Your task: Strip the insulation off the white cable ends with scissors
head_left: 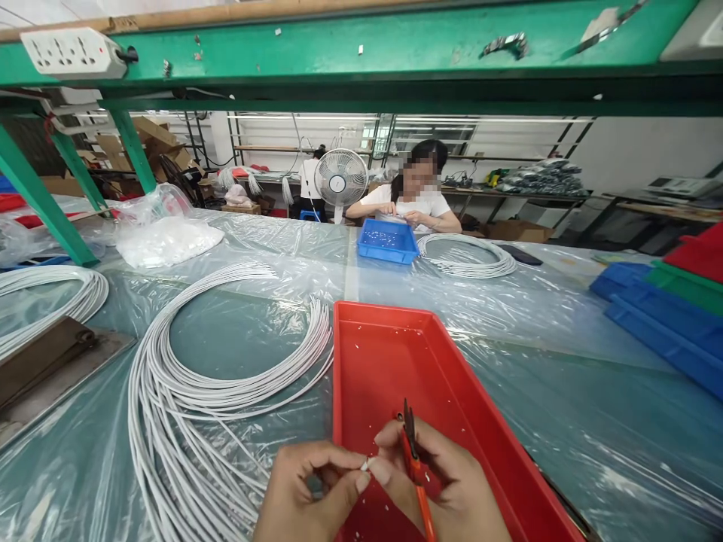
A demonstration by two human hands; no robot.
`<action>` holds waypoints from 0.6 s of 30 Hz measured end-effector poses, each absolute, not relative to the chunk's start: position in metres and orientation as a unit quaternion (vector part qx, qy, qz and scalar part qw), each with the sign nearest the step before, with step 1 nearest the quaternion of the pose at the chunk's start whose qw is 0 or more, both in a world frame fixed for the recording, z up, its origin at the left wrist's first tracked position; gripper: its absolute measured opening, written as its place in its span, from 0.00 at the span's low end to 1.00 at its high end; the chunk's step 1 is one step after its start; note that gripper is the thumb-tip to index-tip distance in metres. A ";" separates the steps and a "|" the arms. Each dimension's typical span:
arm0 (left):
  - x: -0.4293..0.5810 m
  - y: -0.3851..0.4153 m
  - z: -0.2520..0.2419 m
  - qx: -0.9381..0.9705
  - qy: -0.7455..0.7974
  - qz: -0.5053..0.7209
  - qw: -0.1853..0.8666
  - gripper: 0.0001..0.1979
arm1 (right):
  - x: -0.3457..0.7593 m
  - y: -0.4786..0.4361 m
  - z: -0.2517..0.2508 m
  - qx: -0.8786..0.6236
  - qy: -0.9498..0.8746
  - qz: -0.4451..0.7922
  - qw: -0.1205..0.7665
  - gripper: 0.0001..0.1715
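My left hand [316,482] is closed in a pinch on a small white piece [365,465], too small to name. Closed around orange-handled pliers [412,459], my right hand [452,482] has its thumb and forefinger tips at the same white piece. The pliers' dark jaws point up and away from me. Both hands are over the near part of a red tray [395,361], which has small white bits scattered inside. To the left of the tray lies a large loose coil of white cables [169,376], its near end partly hidden by my left hand.
Across the table a person [415,196] works over a blue tray [387,241], beside another cable coil [474,260]. Stacked blue trays [666,316] stand at right. A plastic bag [169,233] and a metal plate [50,376] lie left. A green beam [339,53] crosses overhead.
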State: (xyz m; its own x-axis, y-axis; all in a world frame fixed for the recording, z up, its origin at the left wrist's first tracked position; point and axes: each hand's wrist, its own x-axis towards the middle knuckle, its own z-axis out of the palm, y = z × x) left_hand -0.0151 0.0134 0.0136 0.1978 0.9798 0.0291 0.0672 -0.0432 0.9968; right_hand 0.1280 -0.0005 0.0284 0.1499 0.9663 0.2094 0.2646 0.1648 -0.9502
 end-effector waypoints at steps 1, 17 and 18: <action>-0.015 0.013 0.015 0.593 0.455 0.438 0.499 0.07 | 0.125 -0.001 0.030 -0.549 -0.549 0.343 0.528 0.10; -0.008 0.006 0.010 0.708 0.337 0.563 0.261 0.14 | 0.119 -0.009 0.037 -0.508 -0.366 0.511 0.589 0.14; -0.008 0.006 0.009 0.708 0.337 0.564 0.258 0.14 | 0.120 -0.009 0.036 -0.508 -0.361 0.518 0.585 0.15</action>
State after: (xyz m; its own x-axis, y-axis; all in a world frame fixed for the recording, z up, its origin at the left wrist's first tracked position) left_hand -0.0077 0.0061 0.0094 0.1356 0.7684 0.6254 0.1860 -0.6398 0.7457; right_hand 0.1198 -0.0087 0.0360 0.2019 0.9738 -0.1045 -0.2393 -0.0545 -0.9694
